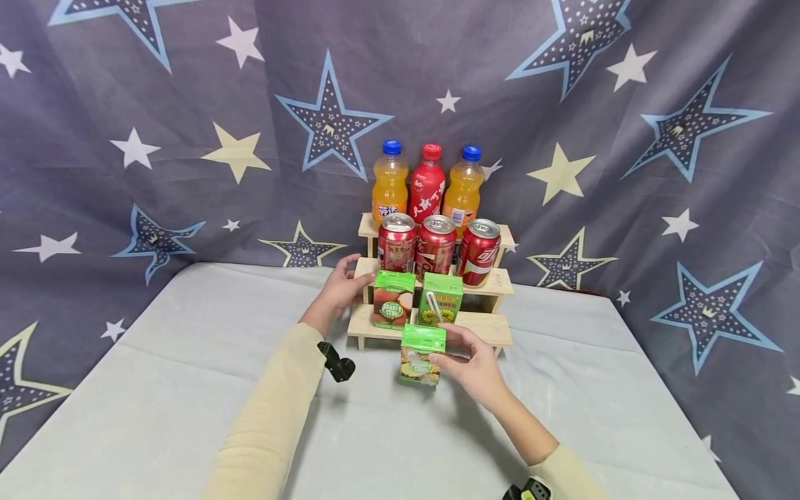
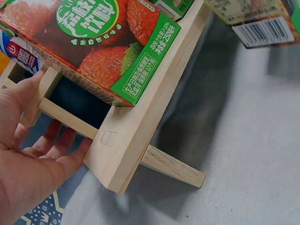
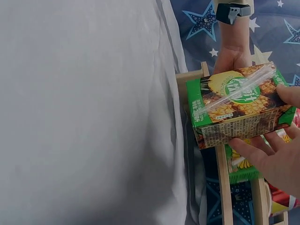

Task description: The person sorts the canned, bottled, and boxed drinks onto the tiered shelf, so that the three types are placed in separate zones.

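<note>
My right hand (image 1: 478, 368) grips a pineapple juice box (image 1: 422, 355), with a wrapped straw on its face (image 3: 239, 91), and holds it in front of the bottom step of a three-step wooden rack (image 1: 484, 325). My left hand (image 2: 33, 154) holds the rack's left side, thumb by an upright and fingers around a side rail. A lychee juice box (image 1: 394, 300) stands on the bottom step's left part. Beside it is another green juice box (image 1: 441, 295) with yellow flowers and a white straw; the held box partly hides its front in the right wrist view.
Red soda cans (image 1: 480, 253) line the middle step. On the top step stand two orange drink bottles (image 1: 390, 184) with blue caps and one red bottle (image 1: 428, 184). A grey cloth (image 1: 206, 361) covers the table, and a star-patterned curtain (image 1: 400, 90) hangs behind the rack.
</note>
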`<state>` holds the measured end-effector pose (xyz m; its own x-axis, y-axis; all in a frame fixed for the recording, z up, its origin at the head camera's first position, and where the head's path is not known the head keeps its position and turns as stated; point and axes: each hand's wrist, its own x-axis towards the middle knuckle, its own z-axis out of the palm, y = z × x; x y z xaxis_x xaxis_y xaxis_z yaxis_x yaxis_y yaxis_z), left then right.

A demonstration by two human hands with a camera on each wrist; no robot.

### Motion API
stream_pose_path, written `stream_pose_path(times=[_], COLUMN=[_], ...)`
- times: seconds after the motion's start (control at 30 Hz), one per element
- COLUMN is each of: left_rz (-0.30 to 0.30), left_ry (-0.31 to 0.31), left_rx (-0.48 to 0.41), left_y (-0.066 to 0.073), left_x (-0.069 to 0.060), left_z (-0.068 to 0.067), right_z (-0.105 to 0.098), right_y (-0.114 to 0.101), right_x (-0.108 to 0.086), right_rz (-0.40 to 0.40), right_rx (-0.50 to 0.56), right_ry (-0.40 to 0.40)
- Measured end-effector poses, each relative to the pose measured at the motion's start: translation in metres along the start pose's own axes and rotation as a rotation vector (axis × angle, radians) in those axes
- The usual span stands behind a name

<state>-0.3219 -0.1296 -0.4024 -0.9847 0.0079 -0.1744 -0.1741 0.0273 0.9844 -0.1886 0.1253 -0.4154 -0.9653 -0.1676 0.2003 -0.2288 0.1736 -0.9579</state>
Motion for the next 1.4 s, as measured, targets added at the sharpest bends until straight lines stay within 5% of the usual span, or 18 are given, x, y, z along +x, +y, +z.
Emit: stream_pose_path(times=[0.57,0.9,1.4], left_rz=[-0.003,-0.005,-0.008], left_ry=[0.0,0.005,0.005], left_rx=[0.004,0.002,-0.005], left_y=[0.0,0.0,0.0], left_x=[-0.001,-0.001,0.002], left_z=[0.0,-0.001,0.0], right_z=[-0.031,-0.05,-0.088], right_y=[-0.008,-0.014,-0.02], right_x=[-0.006,-0.005,0.003], right_rz=[0.002,-0.071,-0.087], right_rx=[-0.076,-0.059,-0.157], right_ry=[0.034,0.021,0.141])
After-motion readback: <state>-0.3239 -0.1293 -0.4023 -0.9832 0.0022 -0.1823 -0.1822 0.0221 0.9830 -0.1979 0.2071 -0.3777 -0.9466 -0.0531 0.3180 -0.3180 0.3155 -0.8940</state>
